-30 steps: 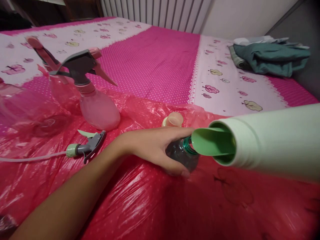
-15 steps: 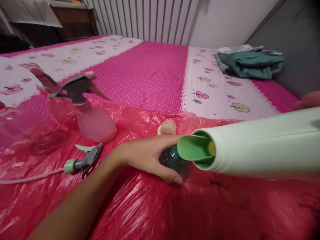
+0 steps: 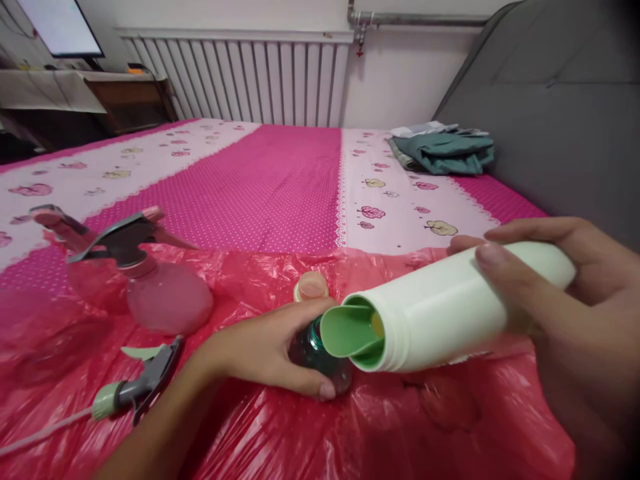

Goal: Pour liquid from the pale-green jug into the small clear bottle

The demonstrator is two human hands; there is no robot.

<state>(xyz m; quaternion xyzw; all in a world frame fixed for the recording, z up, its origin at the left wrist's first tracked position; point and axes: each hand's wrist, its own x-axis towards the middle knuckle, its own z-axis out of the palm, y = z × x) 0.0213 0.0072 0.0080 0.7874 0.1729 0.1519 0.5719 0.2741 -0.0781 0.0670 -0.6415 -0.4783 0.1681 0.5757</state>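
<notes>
My left hand (image 3: 280, 350) is wrapped round a dark green transparent bottle (image 3: 327, 363) standing on a red plastic sheet (image 3: 270, 440). In my right hand (image 3: 575, 300) is a pale green bottle (image 3: 445, 303), tilted nearly flat with its mouth to the left. The green spout inside that mouth reaches over the dark bottle's neck; whether liquid flows I cannot tell. A pale cap (image 3: 313, 285) lies just behind my left hand. Left of my forearm rests a grey and green spray trigger (image 3: 140, 383) with its tube.
Two pink spray bottles with grey and pink triggers, the nearer a spray bottle (image 3: 167, 297), stand at the left. A clear pinkish container (image 3: 45, 340) is beside them. Folded clothes (image 3: 445, 150) lie on the patterned pink bedspread (image 3: 280, 180), near a grey headboard (image 3: 565, 113).
The view has tilted up and shifted right, bringing my right hand fully into sight. Both hands keep their holds, and the spout stays at the dark bottle's neck.
</notes>
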